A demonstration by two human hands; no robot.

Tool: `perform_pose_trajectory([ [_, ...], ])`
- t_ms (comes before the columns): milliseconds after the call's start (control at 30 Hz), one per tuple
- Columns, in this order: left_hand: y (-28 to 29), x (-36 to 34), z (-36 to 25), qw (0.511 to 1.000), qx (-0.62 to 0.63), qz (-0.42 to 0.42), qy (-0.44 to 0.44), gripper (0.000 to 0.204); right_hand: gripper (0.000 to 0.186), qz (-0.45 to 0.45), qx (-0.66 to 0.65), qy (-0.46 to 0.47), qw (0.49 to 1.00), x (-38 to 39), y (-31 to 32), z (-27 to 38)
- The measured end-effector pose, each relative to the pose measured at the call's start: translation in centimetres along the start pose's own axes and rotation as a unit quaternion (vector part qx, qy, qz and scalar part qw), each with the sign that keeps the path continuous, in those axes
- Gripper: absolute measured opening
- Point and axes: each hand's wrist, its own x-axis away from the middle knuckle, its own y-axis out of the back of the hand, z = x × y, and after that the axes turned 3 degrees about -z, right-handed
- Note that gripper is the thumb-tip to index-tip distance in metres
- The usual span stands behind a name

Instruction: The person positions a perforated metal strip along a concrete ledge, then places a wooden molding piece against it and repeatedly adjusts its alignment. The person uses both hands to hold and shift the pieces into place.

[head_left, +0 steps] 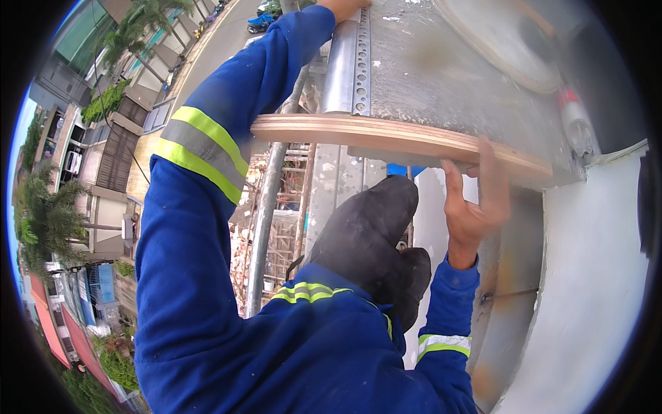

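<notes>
- Far left and below, a street [214, 41] with palm trees [48, 214] and rooftops lies well beneath the person, so the work is high up on a building's outer face.
- The left hand [341, 7] reaches up beside a perforated metal rail [360, 62] at the top edge of the view. Only its wrist end shows, so I cannot tell whether it grips anything. The long blue sleeve [227, 131] with a reflective band stretches across in front of a scaffold pole [265, 214].
- A plywood strip [386, 138] lies roughly level against the grey concrete wall [441, 76]; its left end is near the sleeve.
- A black shoe [369, 234] is raised near the wall under the strip, seemingly bracing the body.
- The right hand [472, 207] closes on the strip's right part from below, fingers [491, 172] curled over its front edge, likely pressing it to the wall.
- Right of that, a white surface [593, 276] curves away.
</notes>
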Motion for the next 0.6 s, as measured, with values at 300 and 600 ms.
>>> perform_pose_trajectory([
  [300,0.6,-1.7,4.1,0.997,-0.034,0.013,-0.070,0.031,0.066,-0.046,0.029,0.027,0.998,0.6,-1.2,-1.0],
  [600,1.2,-2.6,5.8,0.983,-0.105,0.029,-0.146,0.032,0.062,-0.068,0.125,0.040,0.989,0.9,-1.2,-1.0],
])
